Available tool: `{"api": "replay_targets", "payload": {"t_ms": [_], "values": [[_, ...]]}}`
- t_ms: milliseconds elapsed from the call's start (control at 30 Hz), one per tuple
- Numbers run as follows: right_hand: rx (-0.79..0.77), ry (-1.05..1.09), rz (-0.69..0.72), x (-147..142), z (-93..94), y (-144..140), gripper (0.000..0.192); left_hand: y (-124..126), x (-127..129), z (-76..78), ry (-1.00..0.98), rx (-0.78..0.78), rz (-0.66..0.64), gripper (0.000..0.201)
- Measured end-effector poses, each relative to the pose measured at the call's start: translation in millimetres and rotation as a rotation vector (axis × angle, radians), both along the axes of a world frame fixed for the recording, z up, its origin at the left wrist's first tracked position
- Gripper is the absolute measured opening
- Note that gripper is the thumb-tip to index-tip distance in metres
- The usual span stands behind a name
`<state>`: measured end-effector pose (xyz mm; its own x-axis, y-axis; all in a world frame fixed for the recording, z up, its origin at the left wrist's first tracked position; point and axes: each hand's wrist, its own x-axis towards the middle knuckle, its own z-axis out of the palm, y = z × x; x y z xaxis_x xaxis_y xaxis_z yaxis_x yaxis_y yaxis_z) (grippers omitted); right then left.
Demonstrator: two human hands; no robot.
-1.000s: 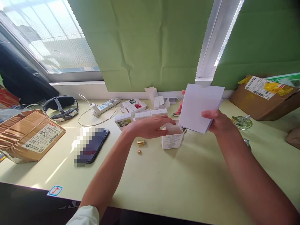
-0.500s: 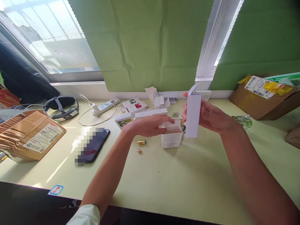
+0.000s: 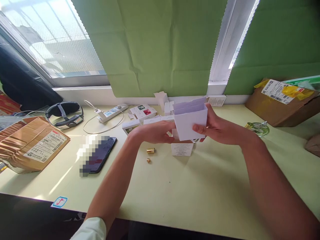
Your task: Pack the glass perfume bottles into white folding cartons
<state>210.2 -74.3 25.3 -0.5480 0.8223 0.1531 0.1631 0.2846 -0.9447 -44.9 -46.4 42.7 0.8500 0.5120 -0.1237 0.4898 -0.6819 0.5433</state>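
Observation:
In my right hand (image 3: 215, 128) is a folded white cardboard insert (image 3: 191, 126), held tilted above a small printed white box (image 3: 181, 149). My right thumb lies across its near face, and the other fingers are behind it. The box stands upright on the table, its upper part mostly covered by the insert. At the box's upper left edge, my left hand (image 3: 157, 131) is closed on it, thumb low, with its fingertips hidden behind the insert. To the left of the box lie a gold cylinder (image 3: 150, 150) and a smaller gold piece (image 3: 148, 160).
Several white cartons (image 3: 131, 126) lie behind my hands. A phone (image 3: 106, 155), a power strip (image 3: 112, 113), a black headset (image 3: 66, 115) and a brown carton (image 3: 47, 143) are on the left. To the right are a green glass item (image 3: 261, 129) and a cardboard box (image 3: 280, 108).
The insert has turned from its narrow side to its broad face and moved left, over the box. My right thumb now shows on its front. My left hand has stayed near the box.

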Motion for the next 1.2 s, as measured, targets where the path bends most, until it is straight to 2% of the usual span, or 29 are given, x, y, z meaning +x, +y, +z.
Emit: {"api": "replay_targets", "payload": {"t_ms": [167,300,400,500,633,733,833,1067,1200], "values": [[0.154,-0.088,-0.017,-8,-4.2,1,0.047,2,0,4.0,-0.012,-0.013,0.000,0.025],[0.202,-0.160,-0.047,-11,-8.9,3,0.041,3,0,4.2,-0.003,0.022,-0.027,0.016],[0.199,-0.222,-0.081,-8,-10.0,5,0.037,5,-1,1.3,-0.020,0.016,-0.042,0.026],[0.186,-0.313,-0.102,-3,-8.3,5,0.033,6,-2,-0.4,-0.051,-0.056,-0.050,0.032],[0.136,-0.420,-0.015,-1,-2.4,1,0.030,6,-2,2.0,-0.047,-0.152,-0.030,0.037],[0.128,-0.471,0.043,-5,3.2,-2,0.035,7,-4,4.2,-0.008,-0.155,-0.030,0.033],[0.141,-0.504,0.046,-9,6.4,-1,0.036,8,-6,4.4,0.026,-0.124,-0.009,0.032],[0.158,-0.562,0.029,-11,4.9,3,0.032,5,-3,6.7,-0.009,-0.265,0.045,0.051],[0.163,-0.588,0.024,-11,5.5,3,0.028,3,-3,10.6,0.040,-0.245,0.094,0.051]]}}
